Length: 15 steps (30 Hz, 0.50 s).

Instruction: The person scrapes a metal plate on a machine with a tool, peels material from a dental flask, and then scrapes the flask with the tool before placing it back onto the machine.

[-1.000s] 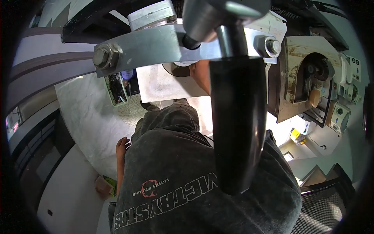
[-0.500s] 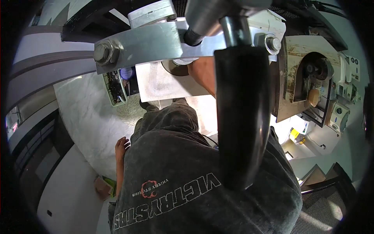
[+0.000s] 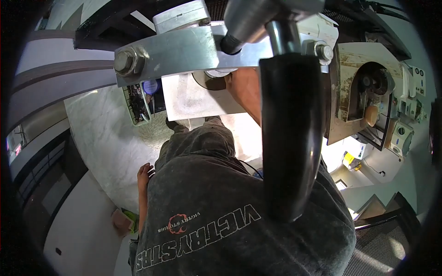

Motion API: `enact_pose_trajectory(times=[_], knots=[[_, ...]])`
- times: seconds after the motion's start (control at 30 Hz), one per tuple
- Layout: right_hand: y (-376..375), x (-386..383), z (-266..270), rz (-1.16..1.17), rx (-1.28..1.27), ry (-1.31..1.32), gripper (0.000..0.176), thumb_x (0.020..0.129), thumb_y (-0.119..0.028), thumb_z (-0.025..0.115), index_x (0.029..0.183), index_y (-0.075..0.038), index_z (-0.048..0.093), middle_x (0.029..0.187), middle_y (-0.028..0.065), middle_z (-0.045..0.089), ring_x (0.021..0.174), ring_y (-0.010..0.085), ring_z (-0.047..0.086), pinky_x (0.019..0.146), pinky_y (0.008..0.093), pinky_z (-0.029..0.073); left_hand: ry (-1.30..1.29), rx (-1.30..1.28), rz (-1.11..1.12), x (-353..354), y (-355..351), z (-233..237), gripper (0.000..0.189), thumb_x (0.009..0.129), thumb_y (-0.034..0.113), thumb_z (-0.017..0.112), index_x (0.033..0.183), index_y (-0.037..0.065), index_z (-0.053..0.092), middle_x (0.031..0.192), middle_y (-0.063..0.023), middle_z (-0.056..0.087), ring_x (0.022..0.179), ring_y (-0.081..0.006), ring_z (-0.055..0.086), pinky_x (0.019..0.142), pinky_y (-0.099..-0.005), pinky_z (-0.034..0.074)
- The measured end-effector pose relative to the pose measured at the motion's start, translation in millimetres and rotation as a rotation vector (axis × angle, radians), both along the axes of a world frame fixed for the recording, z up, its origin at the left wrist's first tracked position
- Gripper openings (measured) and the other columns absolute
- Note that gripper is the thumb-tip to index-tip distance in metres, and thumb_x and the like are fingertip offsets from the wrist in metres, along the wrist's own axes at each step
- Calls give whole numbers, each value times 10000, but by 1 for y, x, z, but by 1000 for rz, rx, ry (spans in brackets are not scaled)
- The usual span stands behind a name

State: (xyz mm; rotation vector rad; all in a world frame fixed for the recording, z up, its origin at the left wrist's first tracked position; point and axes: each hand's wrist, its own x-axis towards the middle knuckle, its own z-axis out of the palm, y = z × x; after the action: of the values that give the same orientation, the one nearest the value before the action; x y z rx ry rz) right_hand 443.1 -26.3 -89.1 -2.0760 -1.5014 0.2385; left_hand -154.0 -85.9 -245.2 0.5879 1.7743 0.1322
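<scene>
My left hand [image 3: 145,172] hangs at my left side over the pale floor, its fingers loosely bent and apart, with nothing in it. Under the silver metal bar [image 3: 184,49], my right hand [image 3: 245,90] is beside a round metal piece [image 3: 210,81] on a white stained board [image 3: 193,102]. The bar hides its fingertips, so its grip cannot be made out. A thick black handle [image 3: 291,138] hangs in front of my right forearm and covers much of it.
Large bolts [image 3: 124,62] sit at the ends of the bar. To the left of the board is a green-edged basket [image 3: 136,105] of small items. At the right stands a dirty machine housing [image 3: 350,87] with a round part inside. A mesh chair [image 3: 375,250] is at the lower right.
The bar and the black handle have shifted slightly right in the view. My right hand also appears a little farther right. My left hand has hardly moved.
</scene>
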Motion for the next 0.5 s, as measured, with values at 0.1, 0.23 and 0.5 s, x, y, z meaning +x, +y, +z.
enact_pose_trajectory(times=[0.1,0.23,0.5], knots=[[-1,1,3,-11,-17,4,134,821,-85,647,892,29,651,842,258,654,720,418,660,662,489,550,-12,11,-15,-5,-3,-3,416,945,326,646,1210,8,613,1068,-142,691,892,-235,675,768,-373,550],[2,0,-17,-1,105,1,129,815,-75,649,890,30,647,830,257,653,717,418,657,666,490,548,-11,24,-49,0,2,4,428,946,339,645,1223,15,612,1086,-148,691,902,-240,677,776,-372,551],[2,7,-10,54,-14,100,137,795,-53,649,897,39,641,845,262,652,731,435,650,684,497,539,7,6,-46,5,6,7,428,939,349,654,1238,46,613,1091,-134,694,918,-238,676,791,-369,550]])
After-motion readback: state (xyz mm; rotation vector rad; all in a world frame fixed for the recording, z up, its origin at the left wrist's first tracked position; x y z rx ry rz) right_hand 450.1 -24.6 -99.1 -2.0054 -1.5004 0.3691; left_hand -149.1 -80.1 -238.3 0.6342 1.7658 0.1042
